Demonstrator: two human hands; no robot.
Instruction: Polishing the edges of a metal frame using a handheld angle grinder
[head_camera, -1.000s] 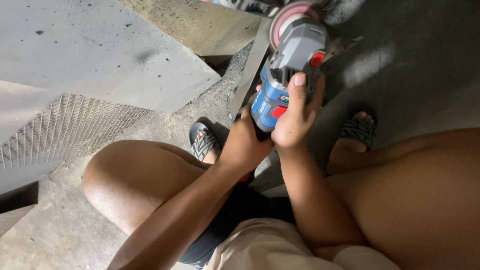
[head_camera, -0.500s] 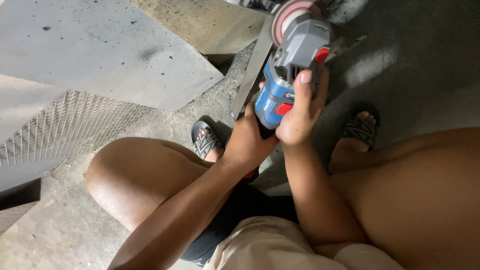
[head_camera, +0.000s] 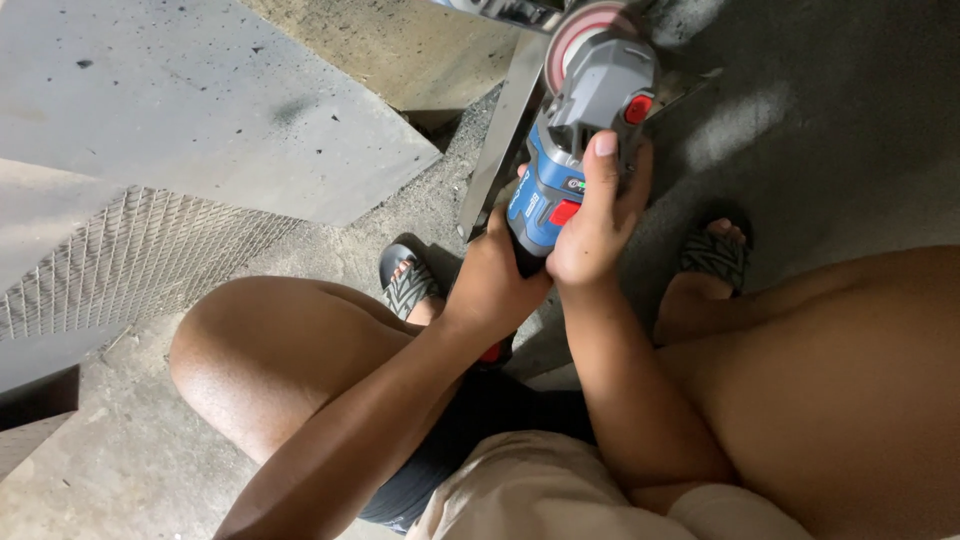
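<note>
I squat on a concrete floor and hold a blue and grey angle grinder (head_camera: 585, 120) in both hands. My right hand (head_camera: 598, 215) wraps the grinder's body from the right, with the forefinger stretched along the grey head. My left hand (head_camera: 492, 285) grips the rear of the handle from below. The grinder's reddish disc (head_camera: 572, 38) sits at the top, against a long shiny metal bar (head_camera: 498, 140) that runs down toward my feet.
My knees (head_camera: 270, 350) and sandalled feet (head_camera: 408, 285) flank the bar. A grey flat panel (head_camera: 200, 110) and a sheet of metal mesh (head_camera: 110, 260) lie at left. A tan slab (head_camera: 400, 45) lies at top centre.
The grinder and both hands have shifted slightly up and right along the bar; the grip is unchanged.
</note>
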